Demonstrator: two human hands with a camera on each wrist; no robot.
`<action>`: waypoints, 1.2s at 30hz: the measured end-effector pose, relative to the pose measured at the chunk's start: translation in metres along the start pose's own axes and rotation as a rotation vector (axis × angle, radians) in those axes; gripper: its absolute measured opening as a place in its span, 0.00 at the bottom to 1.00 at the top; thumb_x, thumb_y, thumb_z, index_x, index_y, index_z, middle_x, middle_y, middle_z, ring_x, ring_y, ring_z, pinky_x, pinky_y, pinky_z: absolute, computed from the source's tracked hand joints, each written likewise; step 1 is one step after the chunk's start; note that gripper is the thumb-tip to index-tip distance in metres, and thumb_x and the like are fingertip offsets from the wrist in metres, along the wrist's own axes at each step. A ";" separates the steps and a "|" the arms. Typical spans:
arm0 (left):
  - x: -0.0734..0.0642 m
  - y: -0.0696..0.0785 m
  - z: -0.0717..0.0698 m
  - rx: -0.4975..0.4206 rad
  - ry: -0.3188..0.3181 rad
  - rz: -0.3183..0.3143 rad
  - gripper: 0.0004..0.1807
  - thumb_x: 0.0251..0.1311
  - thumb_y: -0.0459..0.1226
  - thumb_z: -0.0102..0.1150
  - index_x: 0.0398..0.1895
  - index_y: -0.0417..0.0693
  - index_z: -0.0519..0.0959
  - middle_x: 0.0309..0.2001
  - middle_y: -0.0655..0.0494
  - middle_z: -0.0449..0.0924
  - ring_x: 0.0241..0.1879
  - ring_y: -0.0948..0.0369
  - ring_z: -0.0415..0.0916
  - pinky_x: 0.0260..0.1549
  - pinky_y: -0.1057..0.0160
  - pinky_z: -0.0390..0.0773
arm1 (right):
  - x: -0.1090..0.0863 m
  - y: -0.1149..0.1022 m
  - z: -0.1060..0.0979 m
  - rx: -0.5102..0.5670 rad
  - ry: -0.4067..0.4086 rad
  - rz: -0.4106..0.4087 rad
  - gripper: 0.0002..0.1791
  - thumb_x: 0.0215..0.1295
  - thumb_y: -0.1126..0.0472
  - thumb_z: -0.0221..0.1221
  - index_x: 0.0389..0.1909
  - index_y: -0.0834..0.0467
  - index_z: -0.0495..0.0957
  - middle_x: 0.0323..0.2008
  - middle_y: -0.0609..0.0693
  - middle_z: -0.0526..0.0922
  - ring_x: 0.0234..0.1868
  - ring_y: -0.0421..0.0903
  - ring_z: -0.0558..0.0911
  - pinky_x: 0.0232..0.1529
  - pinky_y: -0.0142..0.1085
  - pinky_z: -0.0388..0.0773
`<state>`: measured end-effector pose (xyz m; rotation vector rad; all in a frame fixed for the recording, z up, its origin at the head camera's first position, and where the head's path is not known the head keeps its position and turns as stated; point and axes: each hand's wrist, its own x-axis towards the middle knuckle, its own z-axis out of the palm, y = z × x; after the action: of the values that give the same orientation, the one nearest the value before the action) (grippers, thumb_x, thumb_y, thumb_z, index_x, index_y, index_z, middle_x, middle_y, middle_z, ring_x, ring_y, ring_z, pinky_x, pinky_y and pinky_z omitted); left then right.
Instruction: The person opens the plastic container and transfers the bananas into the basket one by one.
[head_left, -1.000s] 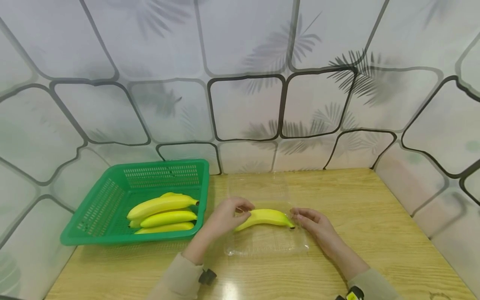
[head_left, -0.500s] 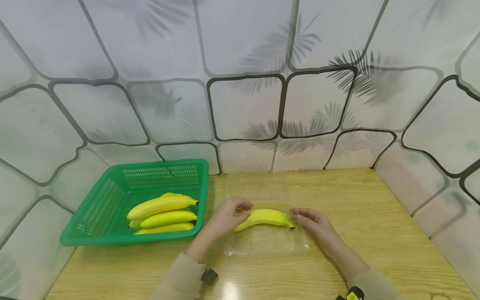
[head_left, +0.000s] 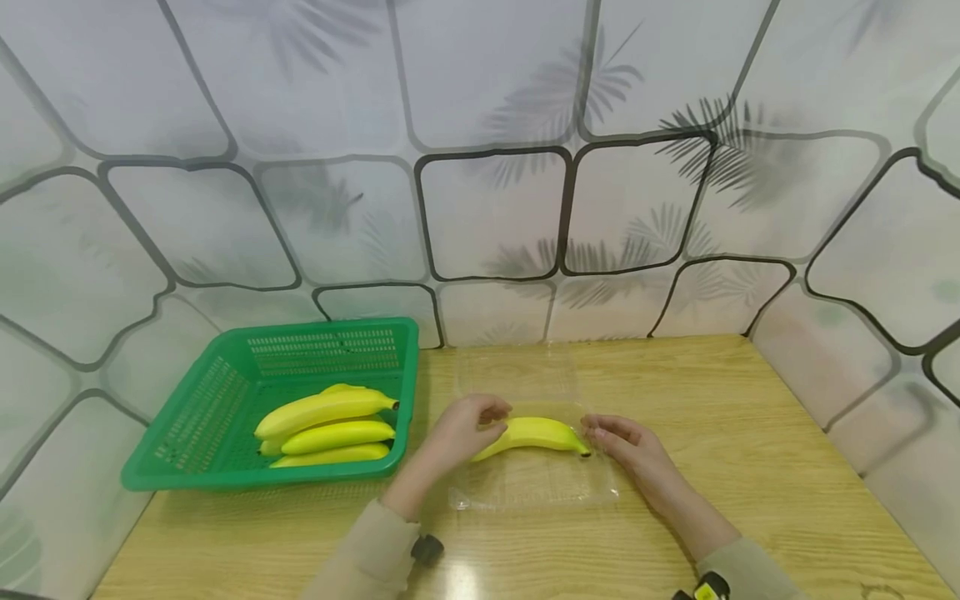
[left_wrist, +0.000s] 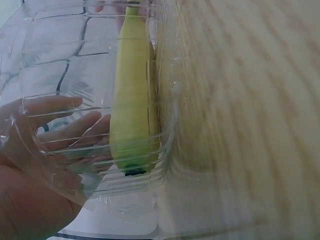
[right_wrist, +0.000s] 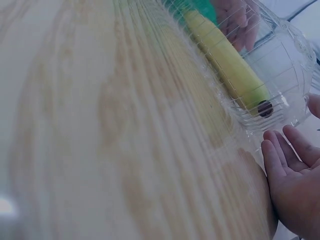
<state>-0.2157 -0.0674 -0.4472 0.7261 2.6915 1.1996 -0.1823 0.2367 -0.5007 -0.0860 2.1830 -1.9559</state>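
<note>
A yellow banana (head_left: 540,432) with a greenish tip lies crosswise in a clear plastic container (head_left: 536,487) on the table. My left hand (head_left: 463,432) reaches over the container's left side, with thumb and index finger apart above the banana's left end, partly hiding it. Through the plastic in the left wrist view, loosely extended fingers (left_wrist: 65,125) reach close beside the banana. At the container's right edge my right hand (head_left: 637,458) pinches the rim near the banana's dark-tipped end. Its other fingers (right_wrist: 282,155) hang relaxed below the container wall in the right wrist view.
A green plastic basket (head_left: 277,478) stands on the left of the wooden table (head_left: 712,400), with several bananas (head_left: 330,408) inside. The container's clear lid (head_left: 517,375) lies folded back toward the patterned wall (head_left: 487,217) behind. Another wall rises along the right.
My left forearm and sleeve have shifted slightly to the right, and the left hand has edged right with them. The right hand, banana and container stay in place.
</note>
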 end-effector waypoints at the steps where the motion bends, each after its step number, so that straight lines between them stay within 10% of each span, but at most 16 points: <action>1: 0.000 0.000 0.000 0.004 0.001 -0.002 0.14 0.73 0.32 0.63 0.58 0.37 0.84 0.57 0.43 0.88 0.57 0.46 0.85 0.60 0.47 0.86 | 0.000 0.000 0.000 -0.001 0.000 0.000 0.31 0.82 0.54 0.57 0.75 0.70 0.68 0.75 0.67 0.72 0.58 0.23 0.80 0.60 0.16 0.74; 36: 0.005 -0.001 0.006 0.201 -0.062 0.008 0.18 0.62 0.30 0.74 0.55 0.38 0.86 0.53 0.46 0.89 0.51 0.53 0.86 0.54 0.55 0.88 | 0.000 -0.002 0.000 0.008 -0.004 0.011 0.31 0.82 0.54 0.57 0.75 0.70 0.68 0.75 0.65 0.72 0.58 0.23 0.79 0.60 0.17 0.75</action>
<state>-0.2190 -0.0619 -0.4518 0.7857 2.7864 0.8998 -0.1820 0.2365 -0.4992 -0.0766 2.1683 -1.9577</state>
